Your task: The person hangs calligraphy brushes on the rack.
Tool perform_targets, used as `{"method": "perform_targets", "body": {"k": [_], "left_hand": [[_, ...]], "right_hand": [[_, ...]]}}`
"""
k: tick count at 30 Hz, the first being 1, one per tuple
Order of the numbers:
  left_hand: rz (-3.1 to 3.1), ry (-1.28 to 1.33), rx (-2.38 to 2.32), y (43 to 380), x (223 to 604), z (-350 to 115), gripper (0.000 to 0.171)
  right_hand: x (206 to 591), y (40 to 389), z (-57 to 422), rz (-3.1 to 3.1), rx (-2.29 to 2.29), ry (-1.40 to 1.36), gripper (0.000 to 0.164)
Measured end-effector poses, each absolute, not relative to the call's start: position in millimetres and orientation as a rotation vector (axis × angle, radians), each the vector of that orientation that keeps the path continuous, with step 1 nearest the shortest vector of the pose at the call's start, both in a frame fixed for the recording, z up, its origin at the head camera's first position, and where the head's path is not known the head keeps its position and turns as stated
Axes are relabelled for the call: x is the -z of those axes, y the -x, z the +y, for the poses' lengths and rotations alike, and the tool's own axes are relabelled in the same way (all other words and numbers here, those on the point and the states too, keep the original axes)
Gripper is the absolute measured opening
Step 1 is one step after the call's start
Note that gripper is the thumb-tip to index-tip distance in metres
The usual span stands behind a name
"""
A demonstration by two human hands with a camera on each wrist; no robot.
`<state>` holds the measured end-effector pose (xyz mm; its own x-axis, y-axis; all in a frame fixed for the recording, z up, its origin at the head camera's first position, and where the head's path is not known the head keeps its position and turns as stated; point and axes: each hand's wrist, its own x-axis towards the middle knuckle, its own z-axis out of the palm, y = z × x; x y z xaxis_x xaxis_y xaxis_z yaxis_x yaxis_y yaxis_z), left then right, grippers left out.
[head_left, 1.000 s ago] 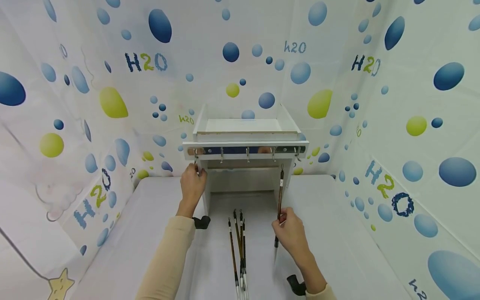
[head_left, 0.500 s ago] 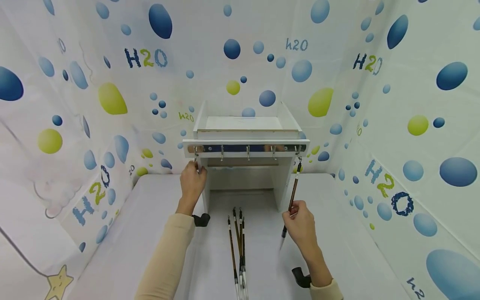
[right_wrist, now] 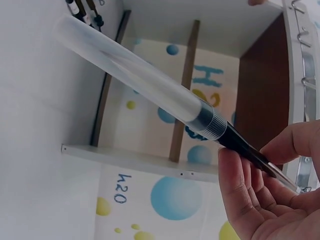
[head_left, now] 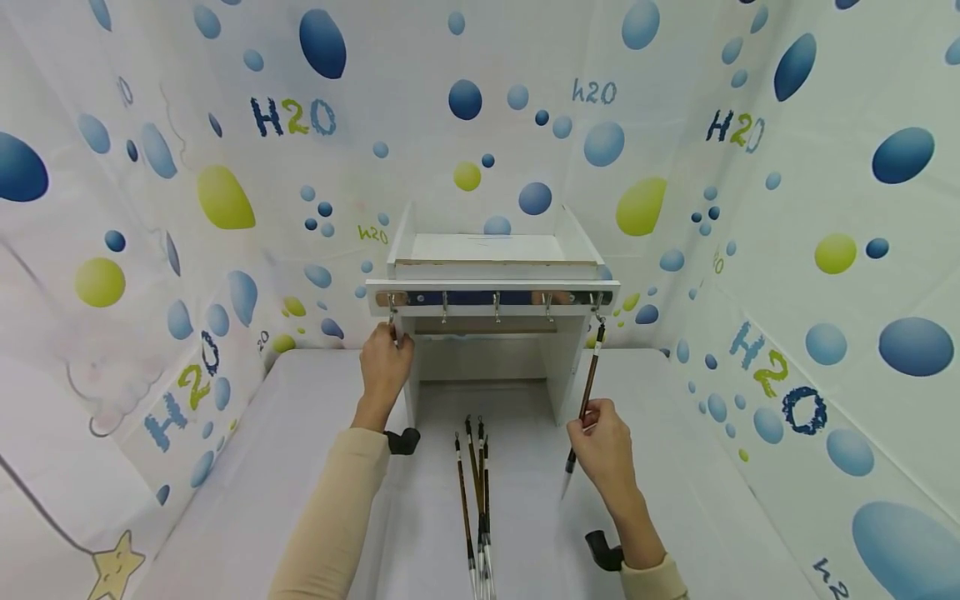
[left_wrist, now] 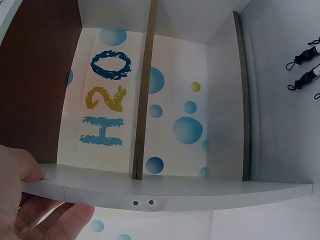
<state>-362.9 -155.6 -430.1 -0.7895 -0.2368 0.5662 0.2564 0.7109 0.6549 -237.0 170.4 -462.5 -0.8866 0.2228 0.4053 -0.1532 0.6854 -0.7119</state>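
My right hand (head_left: 606,446) pinches a calligraphy brush (head_left: 589,375) by its dark handle, thumb against fingers. The brush slants, with its pale bristle end down. A clear cap (right_wrist: 145,90) covers the bristles in the right wrist view. The cord loop at the brush's top is at the rightmost hook (head_left: 597,304) of the rail; whether it is over the hook I cannot tell. At the white shelf's left side, my left hand (head_left: 385,367) grips the edge of the side panel (left_wrist: 200,195), thumb on one face and fingers on the other.
Several more brushes (head_left: 464,492) lie bunched on the white table (head_left: 322,467) in front of the shelf (head_left: 495,271). Several hooks line the metal rail (head_left: 471,297) along its front. A bubble-printed sheet (head_left: 420,108) hangs behind and on both sides.
My right hand has moved up and right with the brush, bringing its loop from below the rail to the rightmost hook. It barely moves over the last half second. The left hand stays put.
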Motion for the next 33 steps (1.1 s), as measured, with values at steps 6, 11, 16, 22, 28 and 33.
{"method": "perform_targets", "body": {"k": [6, 11, 16, 22, 28, 33], "left_hand": [[-2.280, 0.003, 1.007, 363.0, 430.2, -156.1, 0.027], [-2.301, -0.007, 1.010, 362.9, 429.6, -156.2, 0.027], [-2.306, -0.010, 1.014, 362.7, 428.3, -155.8, 0.026], [-2.304, -0.008, 1.016, 362.7, 427.6, -155.2, 0.027], [-2.307, -0.010, 1.020, 362.7, 427.2, -155.3, 0.026], [-2.315, -0.014, 1.020, 362.5, 427.6, -155.8, 0.026]], "right_hand": [[461.9, 241.5, 171.9, -2.449, -1.096, 0.081, 0.031], [464.6, 247.1, 172.9, -2.463, -1.104, 0.095, 0.031], [472.8, 255.3, 173.9, -2.486, -1.094, 0.117, 0.032], [485.2, 266.5, 176.3, -2.496, -1.093, 0.110, 0.029], [495.3, 283.6, 182.7, -2.461, -1.051, 0.063, 0.022], [501.6, 299.9, 189.3, -2.465, -1.047, 0.036, 0.022]]}}
